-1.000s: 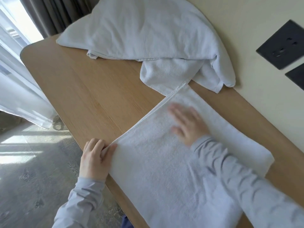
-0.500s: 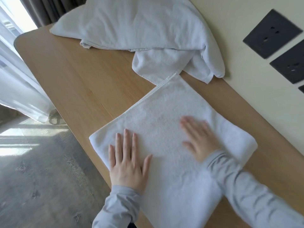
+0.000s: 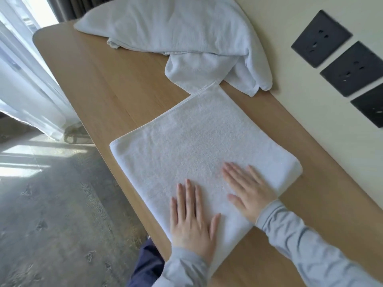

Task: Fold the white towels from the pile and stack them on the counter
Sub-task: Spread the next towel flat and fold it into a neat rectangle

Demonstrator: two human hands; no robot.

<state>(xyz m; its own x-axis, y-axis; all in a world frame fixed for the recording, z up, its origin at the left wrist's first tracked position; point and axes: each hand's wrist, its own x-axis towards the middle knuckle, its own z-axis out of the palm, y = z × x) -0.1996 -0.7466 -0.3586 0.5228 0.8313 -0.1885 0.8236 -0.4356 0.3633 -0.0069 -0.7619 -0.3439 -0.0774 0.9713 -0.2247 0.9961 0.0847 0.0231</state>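
Observation:
A folded white towel [image 3: 196,141] lies flat on the wooden counter [image 3: 107,83], one side reaching the counter's near edge. My left hand [image 3: 191,218] rests palm down on the towel's near part, fingers spread. My right hand [image 3: 248,187] lies flat beside it, a little farther in and to the right, also pressing the cloth. Neither hand grips anything. At the far end of the counter sits the pile of loose white towels [image 3: 176,27], its lowest flap touching the folded towel's far corner.
The wall [image 3: 310,112] runs along the counter's right side with three dark socket plates [image 3: 350,67]. A sheer curtain [image 3: 24,90] hangs at the left beyond the counter's rounded end. Grey floor [image 3: 51,204] lies below the near edge.
My left hand left the towel's edge corner and came to lie flat on the towel. Both hands have slid back toward me across the cloth, and the towel sits squarer.

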